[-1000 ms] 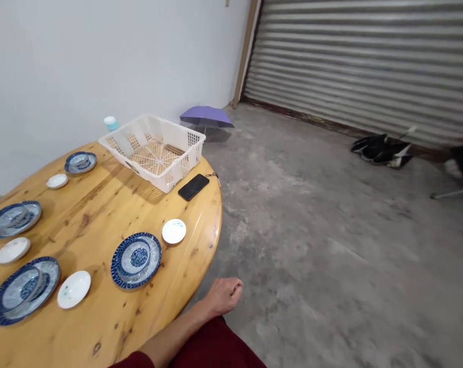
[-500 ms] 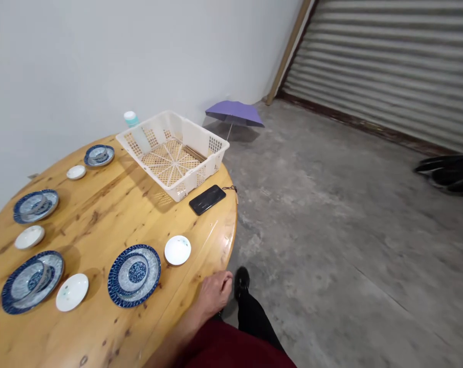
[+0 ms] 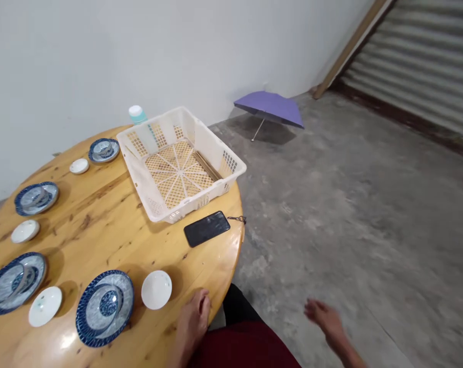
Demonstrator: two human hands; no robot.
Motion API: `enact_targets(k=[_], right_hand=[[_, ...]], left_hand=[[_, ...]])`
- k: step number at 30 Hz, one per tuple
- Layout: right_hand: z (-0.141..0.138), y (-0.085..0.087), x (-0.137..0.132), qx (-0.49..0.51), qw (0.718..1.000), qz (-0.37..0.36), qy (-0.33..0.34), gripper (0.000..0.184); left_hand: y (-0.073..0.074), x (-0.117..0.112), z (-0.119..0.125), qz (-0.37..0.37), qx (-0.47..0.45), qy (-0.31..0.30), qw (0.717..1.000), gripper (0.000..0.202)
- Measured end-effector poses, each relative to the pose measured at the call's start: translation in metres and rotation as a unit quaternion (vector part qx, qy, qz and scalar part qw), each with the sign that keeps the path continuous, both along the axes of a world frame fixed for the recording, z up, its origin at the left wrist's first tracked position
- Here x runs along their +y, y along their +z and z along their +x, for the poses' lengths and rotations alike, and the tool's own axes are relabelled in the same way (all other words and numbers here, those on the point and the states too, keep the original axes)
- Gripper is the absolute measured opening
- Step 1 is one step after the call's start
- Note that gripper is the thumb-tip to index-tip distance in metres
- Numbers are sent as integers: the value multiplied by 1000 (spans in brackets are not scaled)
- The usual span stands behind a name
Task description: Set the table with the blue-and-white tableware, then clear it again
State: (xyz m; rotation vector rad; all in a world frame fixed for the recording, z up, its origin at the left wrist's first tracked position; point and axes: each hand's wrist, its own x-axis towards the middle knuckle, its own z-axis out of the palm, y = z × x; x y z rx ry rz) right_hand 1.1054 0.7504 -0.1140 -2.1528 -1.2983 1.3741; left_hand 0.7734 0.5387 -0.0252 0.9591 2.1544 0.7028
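The left hand is by the edge of the table, clenched or slack I can't tell from here, the right hand loosely spread above the floor, and just past the left a bowl sits on the table, probably light, hard, slick and breakable, best lifted by its rim

Inscriptions: none legible.

Small white bowl, near, right of the nearest blue-and-white plate: tiny mark inside, too small to read. Small white dish, near left: faint coloured marks inside, whether lettering or ornament cannot be told. Smartphone, right side of the round wooden table: dark screen, no figures readable. White-capped turquoise bottle, far side, partly hidden by the white plastic basket: no wording readable.
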Motion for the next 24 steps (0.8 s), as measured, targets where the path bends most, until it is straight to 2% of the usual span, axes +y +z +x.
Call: enact_targets(k=[2, 4, 5, 7, 10, 12, 13, 15, 18, 21, 24], right_hand=[[-25, 28, 82, -17, 999, 30, -14, 38], [-65, 66, 157, -31, 989, 142, -27, 34], [-91, 88, 189, 3, 977, 210, -28, 35], [-149, 136, 236, 142, 938, 313, -42, 39], [-240, 207, 267, 262, 875, 397, 92, 30], [-295, 240, 267, 252, 833, 440, 221, 25], [-321, 251, 265, 219, 812, 458, 288, 25], [-368, 258, 260, 120, 767, 477, 413, 27], [-425, 243, 256, -53, 721, 418, 549, 35], [-465, 216, 255, -214, 687, 324, 614, 38], [-491, 191, 253, -295, 660, 258, 641, 41]], left_hand=[[-4, 9, 4, -7, 26, 29, 999, 36], [-8, 14, 8, -14, 36, 44, 998, 39], [-9, 15, 9, -19, 38, 52, 998, 41], [-13, 14, 11, -26, 41, 73, 996, 44], [-16, 8, 9, -5, 52, 118, 992, 48], [-13, 4, 5, 26, 60, 142, 988, 47], [-10, 2, 3, 40, 60, 147, 986, 46], [-3, -2, -1, 54, 48, 144, 987, 41], [6, -7, -4, 40, 0, 130, 991, 36], [8, -13, -3, 16, -50, 140, 989, 36], [2, -19, -1, 25, -77, 156, 984, 41]])
